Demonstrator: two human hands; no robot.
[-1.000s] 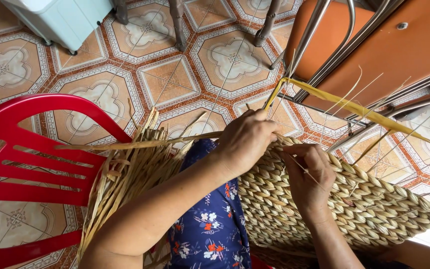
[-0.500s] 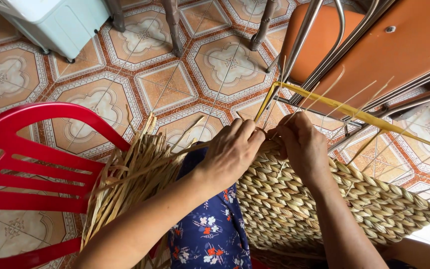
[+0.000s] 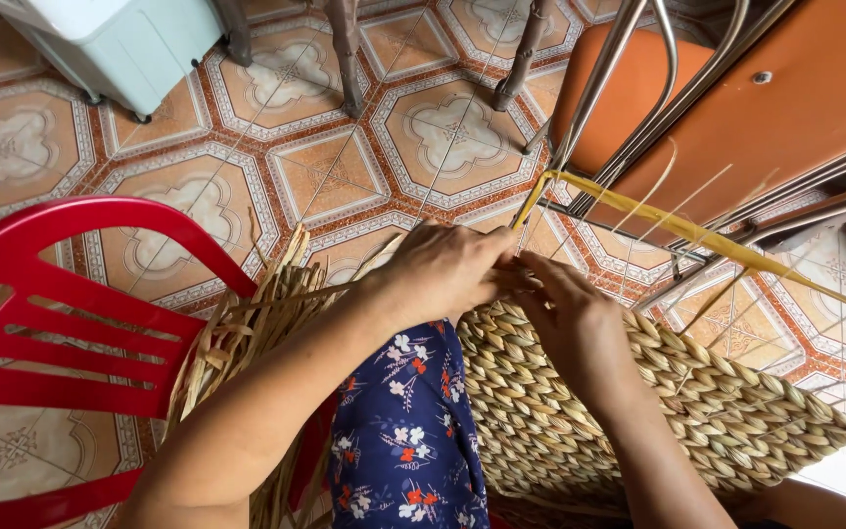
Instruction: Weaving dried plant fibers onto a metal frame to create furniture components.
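My left hand (image 3: 447, 274) and my right hand (image 3: 565, 318) meet at the top edge of the woven mat (image 3: 638, 402), fingertips close together, because that edge is where the braid is open and the loose strands need holding. Both hands are closed in a pinch on the yellow-green strand (image 3: 697, 235) where it enters the weave; from there it bends up near the chair leg and runs long to my right, kept clear of the finished rows. Just how my left fingertips sit is hidden behind the knuckles.

The mat lies across my lap over the blue flowered cloth (image 3: 403, 431), so its working edge stays within easy reach. A bundle of dry straw (image 3: 247, 343) lies just beside my left forearm, leaning on the red plastic chair (image 3: 61, 333), close enough to draw from. Ahead on the patterned tile floor (image 3: 198, 167) stand an orange metal-framed chair (image 3: 736, 108) and a pale blue box (image 3: 110, 39), both well apart from my hands.
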